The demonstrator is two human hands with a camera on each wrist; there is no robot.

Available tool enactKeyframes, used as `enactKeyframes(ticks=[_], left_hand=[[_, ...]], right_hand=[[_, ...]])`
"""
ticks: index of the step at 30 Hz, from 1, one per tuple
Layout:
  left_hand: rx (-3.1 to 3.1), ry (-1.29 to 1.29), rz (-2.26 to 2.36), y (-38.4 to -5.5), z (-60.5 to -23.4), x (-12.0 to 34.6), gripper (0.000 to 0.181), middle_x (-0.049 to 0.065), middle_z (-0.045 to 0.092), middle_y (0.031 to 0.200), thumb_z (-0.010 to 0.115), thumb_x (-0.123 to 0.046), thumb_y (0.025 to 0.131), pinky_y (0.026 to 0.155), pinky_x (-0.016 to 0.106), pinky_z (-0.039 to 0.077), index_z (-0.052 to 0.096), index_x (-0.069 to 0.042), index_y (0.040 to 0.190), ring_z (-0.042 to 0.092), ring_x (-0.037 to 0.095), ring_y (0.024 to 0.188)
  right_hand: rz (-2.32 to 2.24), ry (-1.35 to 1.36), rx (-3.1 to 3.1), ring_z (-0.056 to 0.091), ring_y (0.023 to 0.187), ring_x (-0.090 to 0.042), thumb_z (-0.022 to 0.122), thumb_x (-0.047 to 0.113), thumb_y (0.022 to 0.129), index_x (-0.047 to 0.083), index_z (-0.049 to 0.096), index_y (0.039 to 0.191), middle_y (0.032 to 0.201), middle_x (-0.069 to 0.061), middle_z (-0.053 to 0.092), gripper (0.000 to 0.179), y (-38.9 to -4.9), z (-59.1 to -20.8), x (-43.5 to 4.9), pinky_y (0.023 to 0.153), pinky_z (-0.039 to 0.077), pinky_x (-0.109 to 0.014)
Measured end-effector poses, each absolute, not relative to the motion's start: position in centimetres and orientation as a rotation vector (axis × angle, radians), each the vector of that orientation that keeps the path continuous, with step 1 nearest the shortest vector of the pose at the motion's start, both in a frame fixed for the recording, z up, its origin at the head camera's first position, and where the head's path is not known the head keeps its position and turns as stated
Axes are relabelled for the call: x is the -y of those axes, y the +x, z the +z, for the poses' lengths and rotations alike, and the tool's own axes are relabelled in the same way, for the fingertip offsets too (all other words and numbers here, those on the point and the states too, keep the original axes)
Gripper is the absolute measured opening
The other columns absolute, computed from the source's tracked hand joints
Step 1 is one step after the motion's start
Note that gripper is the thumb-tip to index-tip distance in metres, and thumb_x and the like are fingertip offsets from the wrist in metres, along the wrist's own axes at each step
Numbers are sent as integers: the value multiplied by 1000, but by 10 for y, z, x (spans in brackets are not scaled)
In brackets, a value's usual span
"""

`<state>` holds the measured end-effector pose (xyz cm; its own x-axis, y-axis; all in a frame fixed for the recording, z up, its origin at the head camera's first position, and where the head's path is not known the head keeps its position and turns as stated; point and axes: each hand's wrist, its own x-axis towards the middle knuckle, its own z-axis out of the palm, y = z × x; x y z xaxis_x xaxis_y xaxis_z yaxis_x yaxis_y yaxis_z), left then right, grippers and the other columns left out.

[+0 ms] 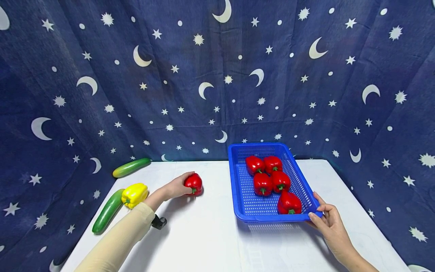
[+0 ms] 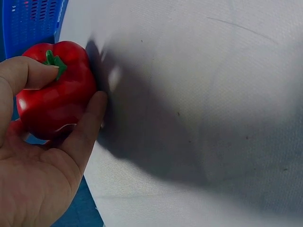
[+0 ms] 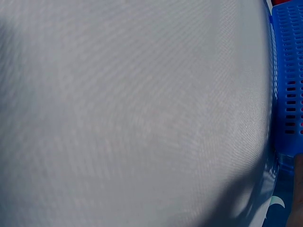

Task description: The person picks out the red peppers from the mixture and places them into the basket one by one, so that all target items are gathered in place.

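Observation:
My left hand (image 1: 178, 186) grips a glossy red bell pepper (image 1: 193, 184) at the middle of the white table. In the left wrist view, the thumb lies by the green stem of the pepper (image 2: 61, 94), and the fingers wrap its side and underside. A blue perforated plastic basket (image 1: 239, 189) stands to the right with several red bell peppers (image 1: 263, 184) inside. At its near right corner, my right hand (image 1: 331, 226) holds the rim, thumb on top and fingers along the outer side. Only a sliver of the right hand (image 3: 298, 189) shows in the right wrist view, beside the basket wall (image 3: 289, 71).
A yellow bell pepper (image 1: 134, 194) lies left of my left forearm. Near it is a green cucumber (image 1: 108, 211), and another cucumber with a yellowish end (image 1: 131, 167) lies at the table's back left. Dark blue cloth (image 1: 190, 94) with moons and stars encloses the table (image 1: 210, 241).

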<state>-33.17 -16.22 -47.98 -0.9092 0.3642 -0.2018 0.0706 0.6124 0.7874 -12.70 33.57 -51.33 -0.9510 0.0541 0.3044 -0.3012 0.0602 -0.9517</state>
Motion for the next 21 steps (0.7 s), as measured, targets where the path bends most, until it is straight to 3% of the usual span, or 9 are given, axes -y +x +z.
enactKeyframes(ticks=[21], left_hand=[[-2553,368,1177,-336,-484,160,79,19,49,145,75,-6,83,106,56,44,41,-7,154,50,37,129]], right_hand=[[1979,244,2083,49,127,5,51,-2,105,0,33,121,170,-10,15,24,-128,-514,-336,87,56,-22]])
